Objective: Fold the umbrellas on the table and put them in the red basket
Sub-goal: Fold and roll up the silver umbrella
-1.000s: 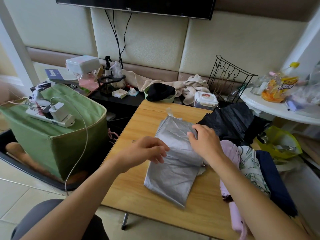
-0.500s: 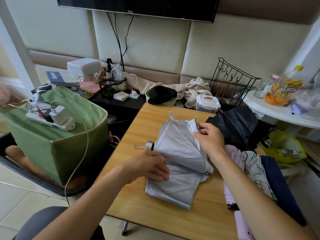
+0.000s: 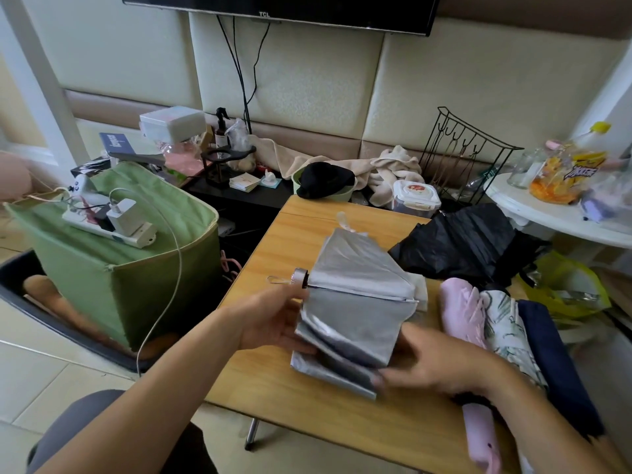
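The wooden table (image 3: 266,381) stands before a padded wall, a green bin (image 3: 113,268) to its left. The silver umbrella (image 3: 355,302), flat half a second ago, is now lifted off the tabletop at its middle, pleats bunched, capped end with wire loop pointing left. The left hand (image 3: 270,318) has shifted to grip its left edge; the right hand (image 3: 431,360) (blurred) has dropped to pinch the lower right corner. Pink (image 3: 461,309), floral (image 3: 506,323), navy (image 3: 554,357) and black (image 3: 468,241) umbrellas lie right.
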